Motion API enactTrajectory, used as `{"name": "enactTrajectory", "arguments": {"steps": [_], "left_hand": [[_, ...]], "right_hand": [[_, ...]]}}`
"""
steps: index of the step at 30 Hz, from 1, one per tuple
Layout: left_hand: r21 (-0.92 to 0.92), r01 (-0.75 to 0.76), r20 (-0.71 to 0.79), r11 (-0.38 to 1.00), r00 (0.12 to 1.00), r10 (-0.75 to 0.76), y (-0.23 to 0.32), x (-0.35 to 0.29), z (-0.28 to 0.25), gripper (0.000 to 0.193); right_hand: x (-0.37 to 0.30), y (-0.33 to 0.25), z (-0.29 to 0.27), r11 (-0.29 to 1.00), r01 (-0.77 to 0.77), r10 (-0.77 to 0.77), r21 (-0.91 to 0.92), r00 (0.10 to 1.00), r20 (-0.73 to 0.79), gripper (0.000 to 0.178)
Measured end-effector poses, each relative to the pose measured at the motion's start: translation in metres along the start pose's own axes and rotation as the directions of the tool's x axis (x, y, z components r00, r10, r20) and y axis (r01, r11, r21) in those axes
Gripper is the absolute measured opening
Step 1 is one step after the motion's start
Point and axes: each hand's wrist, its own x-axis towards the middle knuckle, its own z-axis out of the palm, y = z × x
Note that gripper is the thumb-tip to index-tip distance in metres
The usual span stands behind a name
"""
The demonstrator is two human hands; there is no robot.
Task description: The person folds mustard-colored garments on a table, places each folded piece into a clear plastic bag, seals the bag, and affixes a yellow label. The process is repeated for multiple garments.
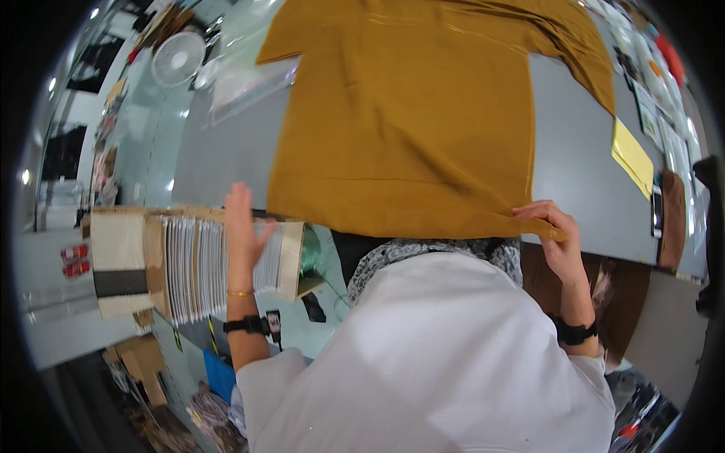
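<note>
A mustard-coloured long top (408,128) lies spread over the grey table (219,155), its sleeves out to both sides and its hem along the near edge. My right hand (555,230) grips the hem's right corner between thumb and fingers, and a small fold of cloth pokes out of the grip. Diagonal creases run from that corner into the body of the garment. Left of the hem, my left hand (245,223) is raised with its fingers stretched out, apart from the cloth and holding nothing.
Below my left hand stands a box packed with upright white sheets (192,264). Clear plastic bags (249,90) lie at the table's far left. A yellow card (632,158), a phone (657,211) and a brown strip-like object (671,219) line the right side. A white fan (179,58) stands beyond.
</note>
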Motion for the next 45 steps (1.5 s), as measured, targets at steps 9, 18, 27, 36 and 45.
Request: {"name": "enactTrajectory", "arguments": {"steps": [9,18,27,36,45], "left_hand": [[-0.317,0.075,0.311,0.945,0.950,0.029,0.013,-0.014,-0.041,0.017],[-0.847,0.516,0.422,0.129,0.800,-0.427,0.004,0.076,-0.001,0.026],[-0.613,0.719,0.642,0.327,0.695,-0.324,-0.008,0.112,0.072,0.065],[-0.362,0.044,0.311,0.931,0.947,0.076,-0.017,0.060,-0.002,0.026],[-0.393,0.499,0.429,0.772,0.843,-0.326,-0.033,0.249,0.120,0.032]], "right_hand": [[-0.039,-0.002,-0.020,0.999,-0.035,0.035,-0.006,0.999,-0.010,0.023],[0.012,0.059,-0.022,0.991,-0.107,0.048,-0.079,0.843,-0.536,0.029],[0.079,0.073,-0.029,0.888,-0.432,0.361,-0.158,0.868,-0.341,0.054],[0.033,0.034,-0.043,0.836,-0.032,-0.076,-0.549,0.982,-0.172,0.011],[0.252,0.092,-0.072,0.762,-0.344,0.095,-0.548,0.897,-0.432,0.048]]}}
